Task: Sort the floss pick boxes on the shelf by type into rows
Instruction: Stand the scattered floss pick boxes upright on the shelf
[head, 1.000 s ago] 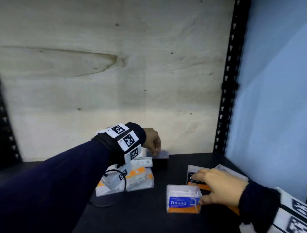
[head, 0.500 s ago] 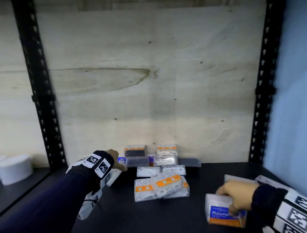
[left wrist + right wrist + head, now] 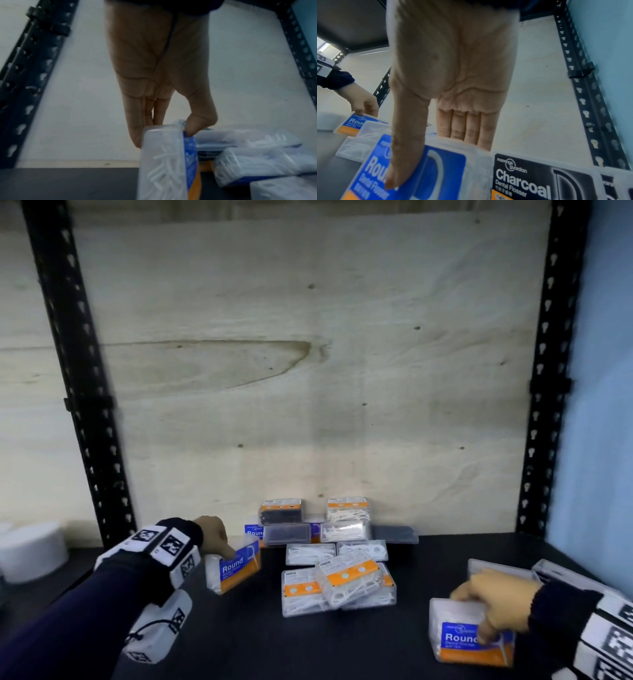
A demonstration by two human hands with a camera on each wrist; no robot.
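My left hand (image 3: pixel 222 547) pinches a clear floss pick box with a blue "Round" label (image 3: pixel 236 568) at the shelf's left, tilted on one edge; in the left wrist view the thumb (image 3: pixel 192 127) presses its label side and the fingers sit behind it. At the front right, my right hand (image 3: pixel 474 616) grips a second blue "Round" box (image 3: pixel 440 166), thumb on the label and fingers over its far edge. Black "Charcoal" boxes (image 3: pixel 530 178) lie just right of it. A loose pile of orange-labelled boxes (image 3: pixel 346 578) fills the middle, with more boxes (image 3: pixel 282 511) stacked against the back board.
The black shelf floor (image 3: pixel 342 645) is backed by a plywood panel (image 3: pixel 308 371) between perforated black uprights (image 3: pixel 544 371). A blue wall (image 3: pixel 603 405) closes the right side. A white round container (image 3: pixel 30 553) stands beyond the left upright.
My left hand has taken a blue "Round" box from the back-left stack and drawn it forward and left, tilted. My right hand keeps its hold on the other "Round" box.
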